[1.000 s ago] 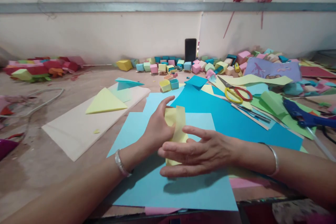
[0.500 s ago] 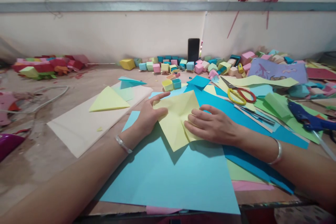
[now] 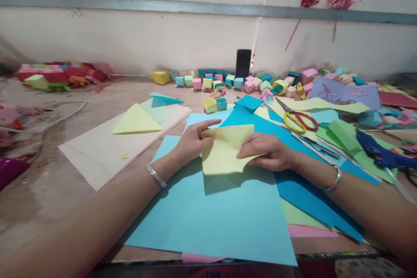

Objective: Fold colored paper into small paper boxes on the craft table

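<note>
A pale yellow sheet of paper point(image 3: 224, 150), creased and slightly bent, is held between my two hands above a large light blue sheet point(image 3: 208, 221). My left hand point(image 3: 195, 141) pinches its left edge between thumb and fingers, the index finger stretched along the top. At the right edge, my right hand point(image 3: 269, 150) grips the paper with the fingers on top and the thumb below. The sheet's shadow falls on the blue paper beneath. To the left, a folded yellow paper triangle point(image 3: 137, 120) lies on a white sheet point(image 3: 94, 165).
Scissors point(image 3: 298, 119) with yellow and red handles lie on paper scraps at right, near a blue glue gun point(image 3: 381, 152). Small paper boxes point(image 3: 206, 82) line the wall around an upright phone point(image 3: 243, 63). A white cable point(image 3: 65, 117) curls at left.
The yellow sheet, lying fairly flat with its corner toward me, has been turned and bent upward. My right hand has shifted its hold on the right edge. The camera view has tilted slightly.
</note>
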A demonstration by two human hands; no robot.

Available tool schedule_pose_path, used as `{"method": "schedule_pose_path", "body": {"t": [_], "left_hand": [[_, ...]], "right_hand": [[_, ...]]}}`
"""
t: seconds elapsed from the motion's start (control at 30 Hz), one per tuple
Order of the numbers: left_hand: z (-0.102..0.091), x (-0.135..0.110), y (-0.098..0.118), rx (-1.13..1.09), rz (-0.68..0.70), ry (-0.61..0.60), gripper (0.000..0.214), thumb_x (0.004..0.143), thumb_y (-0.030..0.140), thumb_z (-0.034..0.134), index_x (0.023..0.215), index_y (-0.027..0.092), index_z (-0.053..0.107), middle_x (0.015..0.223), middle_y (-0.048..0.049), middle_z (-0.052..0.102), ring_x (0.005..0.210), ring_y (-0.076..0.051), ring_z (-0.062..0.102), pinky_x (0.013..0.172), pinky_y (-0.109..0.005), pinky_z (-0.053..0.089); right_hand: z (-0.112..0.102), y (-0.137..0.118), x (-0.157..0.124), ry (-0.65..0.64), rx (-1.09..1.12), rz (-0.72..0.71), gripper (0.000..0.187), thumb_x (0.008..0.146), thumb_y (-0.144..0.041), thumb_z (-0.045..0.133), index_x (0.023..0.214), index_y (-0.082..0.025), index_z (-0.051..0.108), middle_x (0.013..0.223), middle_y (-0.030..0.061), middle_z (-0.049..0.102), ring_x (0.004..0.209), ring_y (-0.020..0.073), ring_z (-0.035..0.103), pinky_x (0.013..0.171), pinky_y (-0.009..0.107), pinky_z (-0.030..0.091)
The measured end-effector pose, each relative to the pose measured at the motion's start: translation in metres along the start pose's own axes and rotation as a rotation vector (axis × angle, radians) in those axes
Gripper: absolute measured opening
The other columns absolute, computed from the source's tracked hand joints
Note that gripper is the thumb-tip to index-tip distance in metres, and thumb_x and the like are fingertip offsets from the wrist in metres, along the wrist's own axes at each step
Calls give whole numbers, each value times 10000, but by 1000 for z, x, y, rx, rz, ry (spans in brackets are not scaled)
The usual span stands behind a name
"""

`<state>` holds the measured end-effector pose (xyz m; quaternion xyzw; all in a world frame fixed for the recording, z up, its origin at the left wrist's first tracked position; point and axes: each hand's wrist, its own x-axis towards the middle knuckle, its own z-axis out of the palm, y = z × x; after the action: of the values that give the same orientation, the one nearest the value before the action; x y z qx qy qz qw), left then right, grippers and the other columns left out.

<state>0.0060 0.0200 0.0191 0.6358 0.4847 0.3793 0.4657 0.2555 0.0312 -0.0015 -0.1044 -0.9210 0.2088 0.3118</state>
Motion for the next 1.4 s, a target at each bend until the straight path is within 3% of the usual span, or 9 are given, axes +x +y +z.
{"method": "schedule_pose_path", "body": {"t": [0.13, 0.27, 0.4, 0.53, 0.63, 0.77, 1.0, 1.2, 1.4], "left_hand": [[3, 0, -3, -21, 37, 48, 520, 726, 238, 610, 1238, 150, 633, 745, -19, 692, 567, -102, 567, 504, -204, 453], [5, -1, -1, -67, 68, 54, 456, 716, 275, 677, 1155, 151, 684, 1030, -78, 724, 867, -197, 657, 726, -284, 542], [4, -3, 0, -123, 11, 17, 363, 738, 303, 684, 1080, 185, 717, 1035, -75, 727, 907, -227, 664, 750, -318, 550], [1, -2, -3, -236, 48, 20, 439, 861, 482, 523, 1132, 176, 683, 1081, -100, 704, 963, -245, 654, 787, -348, 547], [2, -1, -3, -31, 128, 121, 514, 817, 528, 583, 1152, 147, 667, 986, -99, 719, 899, -234, 657, 771, -338, 542], [5, -2, -2, 331, 258, 282, 294, 774, 362, 665, 1000, 187, 732, 858, -43, 739, 758, -181, 644, 733, -308, 528], [3, 0, -5, 432, 318, 310, 215, 814, 299, 606, 940, 204, 753, 915, -39, 754, 794, -188, 659, 716, -301, 527], [5, -1, -3, 377, 256, 307, 213, 795, 315, 631, 922, 204, 761, 905, -34, 762, 800, -201, 673, 707, -306, 536], [6, -3, 2, 312, 134, 264, 216, 770, 325, 648, 882, 182, 765, 868, -36, 766, 780, -211, 675, 670, -295, 520]], "right_hand": [[2, -1, 0, 281, -117, 243, 157, 886, -299, 591, 841, -194, 699, 880, 68, 706, 856, 173, 639, 801, 332, 507], [5, 4, 0, 521, -258, 426, 149, 796, -333, 690, 746, -193, 704, 1110, 96, 656, 1090, 247, 581, 932, 414, 466], [7, 5, 1, 520, -149, 501, 152, 789, -343, 686, 790, -192, 706, 934, 62, 697, 905, 201, 647, 800, 334, 522], [8, 3, 3, 562, -278, 494, 178, 782, -364, 685, 715, -200, 677, 817, 50, 695, 797, 194, 643, 708, 312, 520], [8, 1, 4, 554, -322, 454, 198, 794, -368, 671, 685, -204, 648, 785, 50, 685, 773, 192, 636, 697, 312, 512], [9, 0, 4, 559, -305, 450, 209, 798, -371, 664, 688, -202, 607, 760, 41, 662, 734, 175, 609, 662, 289, 489], [8, -4, 3, 614, -173, 635, 291, 842, -314, 570, 1103, -187, 555, 585, -61, 528, 532, 106, 466, 559, 229, 407], [7, 1, 2, 597, -146, 651, 178, 851, -332, 536, 799, -183, 617, 653, -13, 588, 585, 111, 506, 546, 224, 388], [7, 1, 4, 579, -198, 667, 162, 835, -293, 534, 737, -187, 607, 665, -6, 592, 590, 118, 494, 550, 235, 381]]}}
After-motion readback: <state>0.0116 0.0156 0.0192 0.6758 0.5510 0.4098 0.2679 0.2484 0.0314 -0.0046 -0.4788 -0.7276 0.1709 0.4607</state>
